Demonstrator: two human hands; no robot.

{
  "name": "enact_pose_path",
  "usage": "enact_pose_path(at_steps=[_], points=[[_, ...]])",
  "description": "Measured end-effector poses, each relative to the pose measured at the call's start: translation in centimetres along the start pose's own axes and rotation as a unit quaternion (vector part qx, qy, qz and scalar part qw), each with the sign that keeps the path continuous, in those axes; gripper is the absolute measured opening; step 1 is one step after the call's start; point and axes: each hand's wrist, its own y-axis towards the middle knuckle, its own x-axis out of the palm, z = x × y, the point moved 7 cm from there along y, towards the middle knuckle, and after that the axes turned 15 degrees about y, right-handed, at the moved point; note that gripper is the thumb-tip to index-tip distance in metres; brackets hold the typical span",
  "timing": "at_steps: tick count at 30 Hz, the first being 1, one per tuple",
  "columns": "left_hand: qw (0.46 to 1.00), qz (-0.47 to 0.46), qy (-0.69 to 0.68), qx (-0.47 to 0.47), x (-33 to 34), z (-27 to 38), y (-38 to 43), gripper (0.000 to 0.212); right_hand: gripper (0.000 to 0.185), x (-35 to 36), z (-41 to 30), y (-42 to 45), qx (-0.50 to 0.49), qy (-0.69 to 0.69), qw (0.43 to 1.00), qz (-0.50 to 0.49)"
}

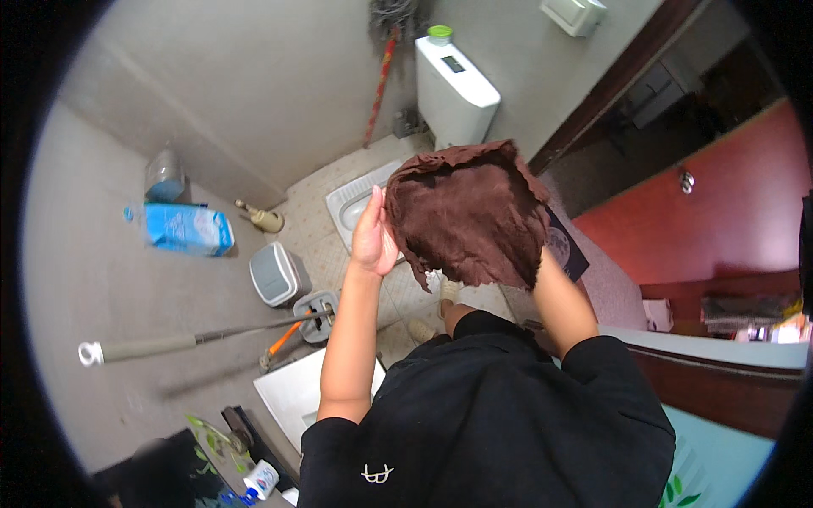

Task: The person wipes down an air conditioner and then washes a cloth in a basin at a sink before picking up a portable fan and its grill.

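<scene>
A dark brown cloth (467, 216) with ragged edges is spread in front of me at about waist height. My left hand (375, 238) grips its left edge, thumb pointing up and the other fingers partly behind the fabric. At the cloth's right edge is my right hand (541, 254); its fingers are hidden behind the cloth, and only the wrist area shows. Below the cloth, a white squat toilet (349, 206) in the tiled floor is partly covered from view.
A white cistern (457, 82) with a green-lidded container (439, 34) stands ahead, beside a red-handled mop (381, 89). On the left are a grey-lidded bin (273, 273), a mop bucket (317, 317) with a long handle and a blue tissue pack (189, 228). A red door (711, 197) is at right.
</scene>
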Motion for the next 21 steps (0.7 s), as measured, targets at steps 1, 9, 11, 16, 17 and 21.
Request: enact_pose_path(at_steps=[1,9,11,16,17,21], points=[[0.999,0.000,0.033,0.025,0.8,-0.9,0.9,0.036,0.070,-3.5,-0.1,-1.3,-0.010,-0.045,0.999,0.017],[0.882,0.071,0.464,0.045,0.2,-4.4,7.7,0.021,0.053,-10.1,-10.3,-6.8,-0.008,-0.127,0.988,0.087],[0.702,0.096,0.689,0.150,3.0,-3.0,9.0,0.018,0.043,-10.4,-14.4,-7.6,-0.035,-0.366,0.924,0.104],[0.637,0.129,0.736,0.188,6.1,-2.5,13.7,0.025,0.073,-7.8,-23.7,-11.3,-0.237,-0.483,0.799,0.268],[0.651,0.135,0.735,0.133,6.1,-2.8,14.9,0.025,0.060,-6.8,-25.0,-11.4,-0.296,-0.466,0.808,0.204],[0.855,0.040,0.513,0.063,6.5,-5.1,18.8,0.020,0.035,-6.4,-27.7,-11.6,-0.326,-0.508,0.777,0.180]])
